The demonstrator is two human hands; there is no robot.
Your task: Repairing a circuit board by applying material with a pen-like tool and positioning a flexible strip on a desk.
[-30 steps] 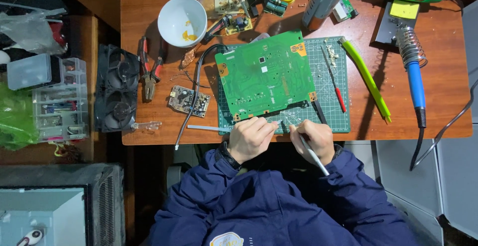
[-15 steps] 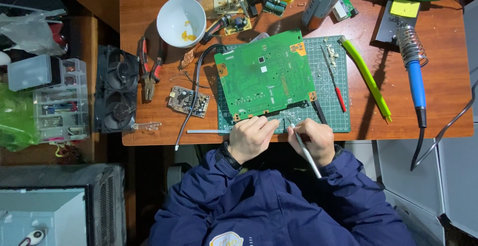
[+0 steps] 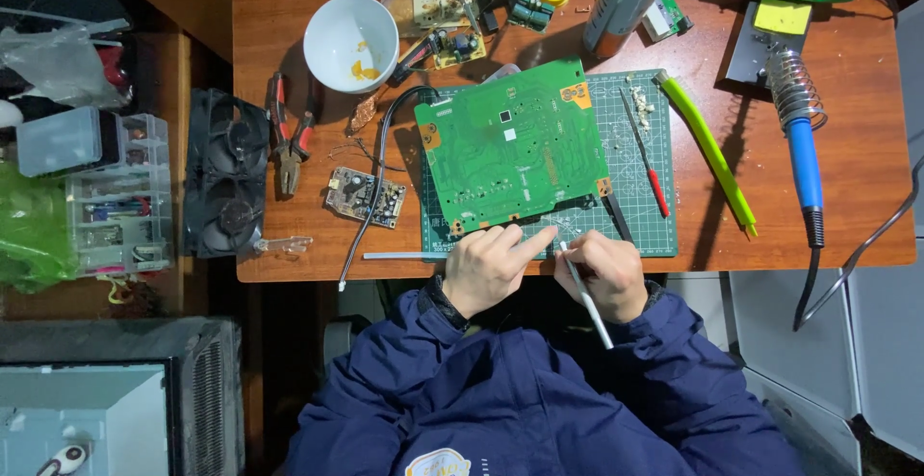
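Looking mid-job to me: the right hand (image 3: 608, 274) pinches a thin white pen-like tool (image 3: 584, 291) at the near edge of the big green circuit board (image 3: 515, 145) on the green cutting mat (image 3: 643, 208), while the left hand (image 3: 489, 266) points a finger there, gripping nothing.

An electronics repair workshop: soldering iron (image 3: 804, 163), pliers (image 3: 289, 139), circuit boards (image 3: 515, 144) and cutting mat (image 3: 640, 197) crowd the bench (image 3: 866, 206).

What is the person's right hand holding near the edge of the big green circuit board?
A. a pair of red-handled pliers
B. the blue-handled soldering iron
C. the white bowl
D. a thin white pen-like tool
D: the right hand grips a thin white pen-like tool with its tip by the green circuit board, while the pliers, soldering iron and bowl lie untouched on the desk.
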